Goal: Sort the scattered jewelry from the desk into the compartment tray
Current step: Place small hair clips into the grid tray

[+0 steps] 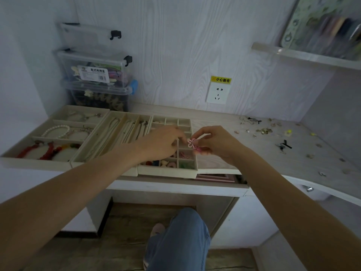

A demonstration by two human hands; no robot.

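both hands meet over the right edge of the compartment tray [192,169], the small-celled one at the right end of the row of trays on the worktop [224,122]. the right hand [216,143] pinches a small pink flower-shaped piece [192,143] between thumb and fingertips, holding it just above the tray's right-hand cells. the left hand [164,142] reaches in with curled fingers whose tips come up beside the flower; whether they actually grip it cannot be told. the piece looks like a thin open outline, so it is probably very light and fairly stiff, yet easy to bend or snap at the petal loops, and slick enough to flip out of a loose pinch. the centre where the petals join, or the clip or post behind it if there is one, seems the safest place to hold. more scattered jewelry [263,131] lies well apart, on the right of the worktop.
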